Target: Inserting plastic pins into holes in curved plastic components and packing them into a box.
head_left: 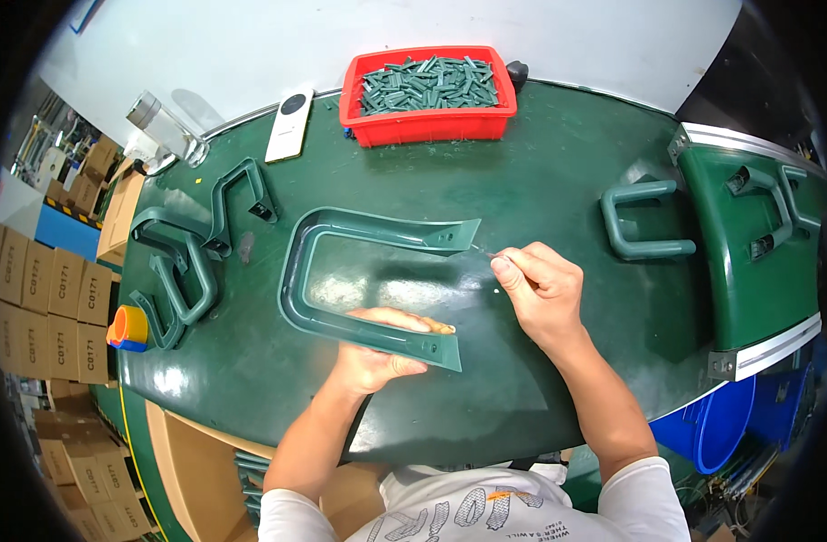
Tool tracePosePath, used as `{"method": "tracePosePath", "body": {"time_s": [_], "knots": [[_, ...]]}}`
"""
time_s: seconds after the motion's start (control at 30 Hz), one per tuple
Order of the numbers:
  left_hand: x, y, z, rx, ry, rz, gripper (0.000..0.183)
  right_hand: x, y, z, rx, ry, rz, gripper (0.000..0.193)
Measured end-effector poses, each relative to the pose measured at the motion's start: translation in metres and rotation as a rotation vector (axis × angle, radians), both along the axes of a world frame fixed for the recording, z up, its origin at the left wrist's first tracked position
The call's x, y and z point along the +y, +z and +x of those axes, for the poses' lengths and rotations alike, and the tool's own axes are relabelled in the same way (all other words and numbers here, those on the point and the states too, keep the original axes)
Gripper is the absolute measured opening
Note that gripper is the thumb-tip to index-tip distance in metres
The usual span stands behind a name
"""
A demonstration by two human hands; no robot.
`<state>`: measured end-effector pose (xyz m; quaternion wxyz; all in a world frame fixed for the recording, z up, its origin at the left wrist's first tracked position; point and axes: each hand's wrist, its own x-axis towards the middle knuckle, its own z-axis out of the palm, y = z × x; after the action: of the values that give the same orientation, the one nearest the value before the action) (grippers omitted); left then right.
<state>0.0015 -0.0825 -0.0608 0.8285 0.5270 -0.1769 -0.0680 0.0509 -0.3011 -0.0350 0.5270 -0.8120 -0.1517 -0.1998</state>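
A large green U-shaped plastic handle point(291, 282) is held above the table, its two ends pointing right. My left hand point(370, 358) is closed round its lower arm, thumb on the near side and fingers behind. A yellowish covering shows on one or more of those fingertips. Just right of the upper arm's end, my right hand point(547, 287) is closed in a pinch between thumb and forefinger. Something very thin sticks out of the pinch toward that end; its kind is too small to make out. The handle's inner side and a small hole near each end are visible.
A red bin point(431, 127) of small green strips stands at the back, a white phone point(288, 128) and clear bottle point(168, 129) to its left. Several green handles point(199, 280) lie left, beside an orange tape roll point(129, 325). Another handle point(616, 221) lies right, near a metal-edged conveyor point(756, 280).
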Motion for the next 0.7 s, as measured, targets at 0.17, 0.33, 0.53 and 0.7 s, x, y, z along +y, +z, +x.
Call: {"method": "tracePosePath", "body": {"time_s": [0.17,0.33,0.53,0.7], "knots": [[0.0012,0.0015,0.0002,-0.011,-0.010,0.016,0.042,0.0005,-0.0014,0.0006,-0.031,0.023,-0.020,0.014],[0.0016,0.0014,0.0003,-0.015,-0.026,0.000,0.040,0.0016,-0.0013,0.0012,-0.046,0.041,-0.018,0.014],[0.0016,0.0008,0.0004,0.002,-0.041,-0.037,0.039,-0.0006,0.0021,0.0006,-0.044,0.069,0.013,0.014],[0.0024,0.0016,0.0017,-0.016,-0.071,-0.056,0.038,-0.0020,0.0012,0.0014,-0.020,0.057,0.001,0.014]]}}
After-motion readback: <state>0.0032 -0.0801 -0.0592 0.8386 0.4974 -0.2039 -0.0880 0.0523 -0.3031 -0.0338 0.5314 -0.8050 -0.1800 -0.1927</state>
